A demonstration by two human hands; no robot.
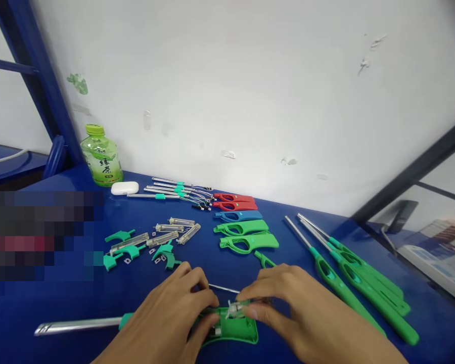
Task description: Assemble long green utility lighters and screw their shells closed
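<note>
A half-built green lighter (233, 328) lies on the blue table (432, 328), its metal tube (78, 326) pointing left. My left hand (172, 316) curls around the green body's left part, fingers closed on it. My right hand (291, 311) pinches a small clear plastic insert (235, 308) sitting in the open shell. A thin wire (223, 288) lies just behind my fingers.
Red, blue and green handle shells (242, 225) lie in a row behind my hands. Finished green lighters (360, 278) rest at the right. Small teal triggers and clear tubes (151, 242) lie at the left, tubes with wires (178, 191) further back. A green tea bottle (100, 156) and a white case (125, 188) stand by the wall.
</note>
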